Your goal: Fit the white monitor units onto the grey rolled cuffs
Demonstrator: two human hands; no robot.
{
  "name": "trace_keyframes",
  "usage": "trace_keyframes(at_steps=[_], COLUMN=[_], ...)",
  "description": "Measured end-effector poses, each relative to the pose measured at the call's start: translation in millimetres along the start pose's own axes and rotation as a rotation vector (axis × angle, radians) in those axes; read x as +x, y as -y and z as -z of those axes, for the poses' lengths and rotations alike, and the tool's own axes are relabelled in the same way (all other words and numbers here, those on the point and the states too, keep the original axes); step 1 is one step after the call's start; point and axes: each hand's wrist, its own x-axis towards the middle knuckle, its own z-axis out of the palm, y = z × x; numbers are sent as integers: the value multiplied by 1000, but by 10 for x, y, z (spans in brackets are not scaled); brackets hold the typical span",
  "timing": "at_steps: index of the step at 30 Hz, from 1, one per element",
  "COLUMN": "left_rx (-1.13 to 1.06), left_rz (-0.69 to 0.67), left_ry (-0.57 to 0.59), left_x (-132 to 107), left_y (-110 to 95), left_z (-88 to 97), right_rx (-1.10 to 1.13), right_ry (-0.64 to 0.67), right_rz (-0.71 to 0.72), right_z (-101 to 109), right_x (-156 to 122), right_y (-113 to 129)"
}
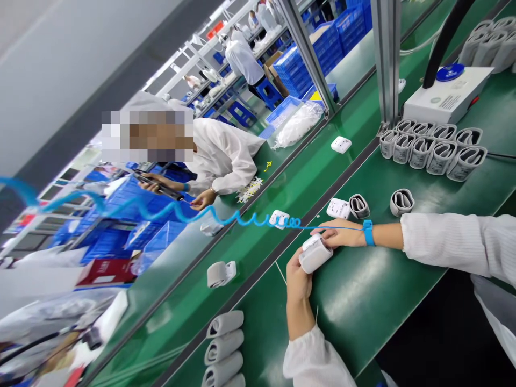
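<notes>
Both my hands meet on a wrist blood pressure monitor (316, 255), a white unit with a rolled pale grey cuff, just above the green bench. My left hand (298, 271) is closed around its near-left side. The fingers of my right hand (342, 234), which wears a blue wrist strap (368, 233), grip the other side, with some fingertips hidden. Just beyond my right hand lies a white monitor unit (337, 208), beside a rolled grey cuff (358, 206). Another rolled cuff (402, 202) stands by my right forearm.
Rolled cuffs stand in rows (433, 148) near a white box (447, 97); several more (223, 346) line the lower left. White units (341, 144) rest on the green conveyor belt (250, 252). A coiled blue cord (161, 214) crosses the view. A co-worker (226, 148) sits opposite.
</notes>
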Motion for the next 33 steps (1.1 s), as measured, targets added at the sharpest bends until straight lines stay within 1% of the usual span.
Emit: trace_keyframes(at_steps=[2,4,6,9,12,14,17,18,20,22,24,25,27,29,30,31,33], left_rx=[38,73,91,101,139,147,53,-4,-137,-249,-281,-254,-116,76,163,236,326], left_rz=[-15,-25,-27,-36,-72,-89,-74,-60,-56,-116,-213,-261,-366,-480,-527,-556,-564], left_ry=[14,30,47,57,62,67,56,32,-61,-169,-229,-242,-241,-239,-247,-257,-293], left_x=[-5,-11,-12,-1,0,-21,-50,-44,0,69,134,160,202,237,256,275,315], left_y=[12,24,39,59,65,64,81,96,141,203,275,309,361,388,394,398,405], left_z=[2,-4,-11,-8,0,-20,-110,-151,-236,-307,-350,-357,-335,-275,-237,-200,-142], right_rx=[-70,-183,-301,-461,-556,-529,-350,-264,-82,43,71,58,12,-54,-121,-244,-593], right_ry=[48,62,24,-48,-49,-21,6,-3,-35,-50,-75,-107,-200,-279,-304,-323,-357], right_rz=[16,63,100,110,124,135,100,69,3,-41,-53,-50,-16,55,98,140,210], right_z=[19,29,30,24,32,44,55,53,32,-16,-87,-123,-174,-175,-154,-121,-32], right_x=[8,6,2,0,-7,-28,-72,-86,-113,-143,-166,-167,-134,-29,57,168,460], right_y=[7,29,54,81,93,95,97,100,106,99,73,57,49,118,194,298,575])
